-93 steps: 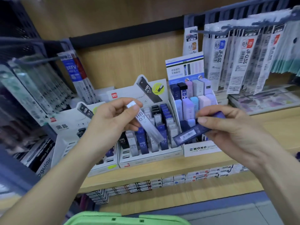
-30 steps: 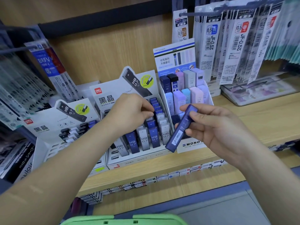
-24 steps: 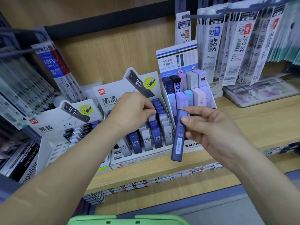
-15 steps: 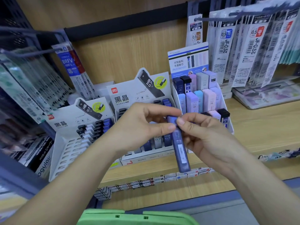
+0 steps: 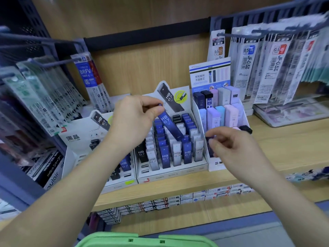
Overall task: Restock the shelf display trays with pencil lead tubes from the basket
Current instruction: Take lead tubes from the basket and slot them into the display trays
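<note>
L hand (image 5: 135,120) pinches blue tube (image 5: 170,124) at top; axis slants to 5 o'clock, twd tray (image 5: 170,173) slots. R hand (image 5: 235,148) grip unclear.

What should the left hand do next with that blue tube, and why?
Probably tip the blue HB 0.7 tube upright and slide it into the blue column of the middle tray: the left hand pinches its top; its lower end sits tilted over that column.

Single head-worn wide-angle camera: faces forward and slightly down, close to the light wooden shelf (image 5: 288,139); green plastic basket (image 5: 124,240) at the lower edge.
</note>
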Motion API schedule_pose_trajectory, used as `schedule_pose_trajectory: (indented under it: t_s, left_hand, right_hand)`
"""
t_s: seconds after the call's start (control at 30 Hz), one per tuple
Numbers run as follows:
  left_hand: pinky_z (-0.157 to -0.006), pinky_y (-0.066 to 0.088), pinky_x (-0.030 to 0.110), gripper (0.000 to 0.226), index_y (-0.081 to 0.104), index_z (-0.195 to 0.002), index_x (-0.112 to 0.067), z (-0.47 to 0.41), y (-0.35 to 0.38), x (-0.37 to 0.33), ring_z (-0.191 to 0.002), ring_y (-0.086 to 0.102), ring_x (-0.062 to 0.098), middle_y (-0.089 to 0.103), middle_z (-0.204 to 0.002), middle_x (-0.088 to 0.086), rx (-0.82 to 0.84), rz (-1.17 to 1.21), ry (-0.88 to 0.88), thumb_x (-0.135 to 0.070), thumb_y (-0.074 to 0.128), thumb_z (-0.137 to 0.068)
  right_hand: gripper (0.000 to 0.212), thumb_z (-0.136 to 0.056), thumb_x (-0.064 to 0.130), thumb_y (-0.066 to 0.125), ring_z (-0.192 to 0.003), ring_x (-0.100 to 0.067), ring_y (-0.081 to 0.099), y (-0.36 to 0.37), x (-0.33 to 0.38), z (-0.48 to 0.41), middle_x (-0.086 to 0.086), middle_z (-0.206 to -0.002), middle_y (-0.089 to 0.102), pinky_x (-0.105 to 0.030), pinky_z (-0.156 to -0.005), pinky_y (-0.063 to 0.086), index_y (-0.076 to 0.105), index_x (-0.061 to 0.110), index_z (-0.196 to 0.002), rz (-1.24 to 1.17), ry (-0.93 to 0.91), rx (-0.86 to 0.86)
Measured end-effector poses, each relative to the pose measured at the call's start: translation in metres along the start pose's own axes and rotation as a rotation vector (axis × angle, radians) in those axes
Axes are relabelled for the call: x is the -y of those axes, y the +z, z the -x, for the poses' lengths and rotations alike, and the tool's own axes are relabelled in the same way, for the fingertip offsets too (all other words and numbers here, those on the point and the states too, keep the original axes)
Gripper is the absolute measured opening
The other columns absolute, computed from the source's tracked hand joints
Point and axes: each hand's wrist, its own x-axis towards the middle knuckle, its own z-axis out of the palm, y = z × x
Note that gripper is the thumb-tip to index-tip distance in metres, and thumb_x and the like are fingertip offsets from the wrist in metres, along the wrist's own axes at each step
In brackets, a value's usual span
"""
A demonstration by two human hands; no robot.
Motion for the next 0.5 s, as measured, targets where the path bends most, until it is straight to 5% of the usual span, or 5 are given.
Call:
schedule_pose_trajectory:
  t_s: [0.23,0.37,0.5]
  left_hand:
    - [-0.067,0.046,0.018,0.01,0.076,-0.094,-0.02,-0.009,0.013,-0.003,-0.067,0.06,0.005,0.065,-0.073,-0.016,-0.085,0.09,-0.008,-0.02,0.07,-0.086]
    - [-0.071,0.044,0.016,0.01,0.076,-0.094,-0.02,-0.011,0.02,-0.001,-0.074,0.058,0.004,0.066,-0.08,-0.013,-0.026,-0.038,0.05,-0.022,0.07,-0.086]
    - [-0.082,0.045,0.026,0.011,0.077,-0.094,-0.019,-0.008,0.034,0.005,-0.082,0.061,0.013,0.07,-0.088,-0.001,0.082,-0.143,0.11,-0.023,0.07,-0.086]
  right_hand:
    - [0.051,-0.096,0.016,0.055,-0.053,-0.008,0.048,0.019,-0.002,0.008,0.002,-0.067,0.056,-0.017,-0.054,0.041,0.047,0.039,-0.141,0.179,-0.159,0.185]
    - [0.059,-0.099,0.023,0.05,-0.063,-0.005,0.045,0.024,-0.002,0.009,0.006,-0.077,0.055,-0.028,-0.068,0.047,0.028,0.042,-0.151,0.321,-0.208,0.256]
    - [0.058,-0.098,0.023,0.051,-0.061,-0.004,0.045,0.024,-0.003,0.007,0.009,-0.074,0.053,-0.024,-0.065,0.043,0.031,0.041,-0.15,0.305,-0.199,0.266]
